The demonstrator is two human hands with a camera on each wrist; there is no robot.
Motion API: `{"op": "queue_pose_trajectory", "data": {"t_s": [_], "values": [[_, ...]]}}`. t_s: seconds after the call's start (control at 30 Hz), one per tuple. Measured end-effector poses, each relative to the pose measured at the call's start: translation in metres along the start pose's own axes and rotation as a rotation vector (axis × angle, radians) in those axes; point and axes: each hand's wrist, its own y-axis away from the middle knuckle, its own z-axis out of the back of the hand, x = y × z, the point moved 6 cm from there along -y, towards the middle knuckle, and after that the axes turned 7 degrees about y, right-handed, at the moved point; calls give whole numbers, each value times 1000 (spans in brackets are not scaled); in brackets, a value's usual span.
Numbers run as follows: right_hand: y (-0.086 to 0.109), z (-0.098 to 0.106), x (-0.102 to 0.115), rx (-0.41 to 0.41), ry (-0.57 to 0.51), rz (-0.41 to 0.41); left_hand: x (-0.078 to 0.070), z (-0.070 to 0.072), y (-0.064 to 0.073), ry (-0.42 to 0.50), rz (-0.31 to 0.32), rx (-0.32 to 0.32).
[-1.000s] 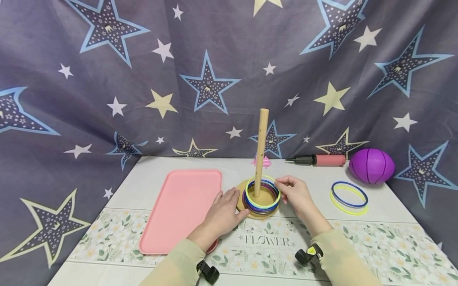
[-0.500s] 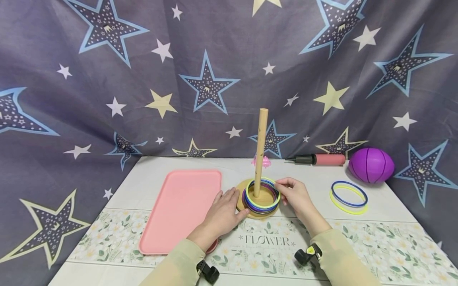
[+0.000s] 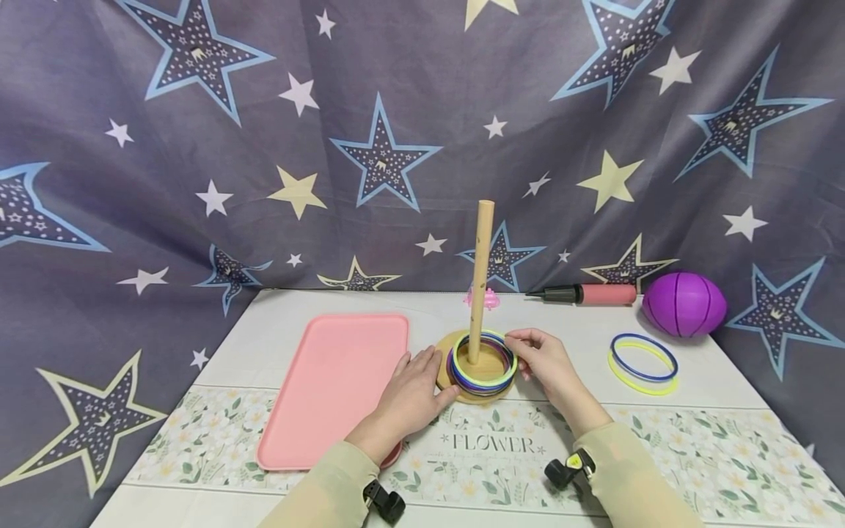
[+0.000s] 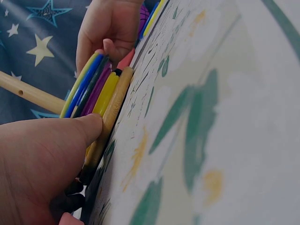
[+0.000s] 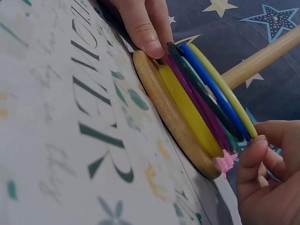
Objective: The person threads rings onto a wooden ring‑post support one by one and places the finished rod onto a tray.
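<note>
A wooden post rises from a round wooden base, with several coloured rings stacked around its foot. The top ring is yellow-green, lying over a blue ring; dark green, purple and yellow rings show below. My right hand pinches the right edge of the yellow-green ring between thumb and fingertips. On the left, my left hand lies with extended fingers against the base, its thumb at the base's edge beside the lower rings.
A pink tray lies at left, partly behind my left forearm. At right are a loose blue ring and yellow ring, overlapping. A purple ball, a red-and-black hand pump and a small pink object sit at the back.
The far side of the yellow-green ring has sunk slightly and now lies flatter on the stack. Both hands have stayed nearly in place.
</note>
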Motion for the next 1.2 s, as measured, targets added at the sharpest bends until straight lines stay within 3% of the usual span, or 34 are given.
{"op": "queue_pose_trajectory", "data": {"t_s": [0.47, 1.2], "values": [[4, 25, 6, -32, -12, 34, 0, -1, 0, 10, 3, -4], [26, 127, -16, -125, -65, -35, 2, 2, 0, 16, -18, 24]]}}
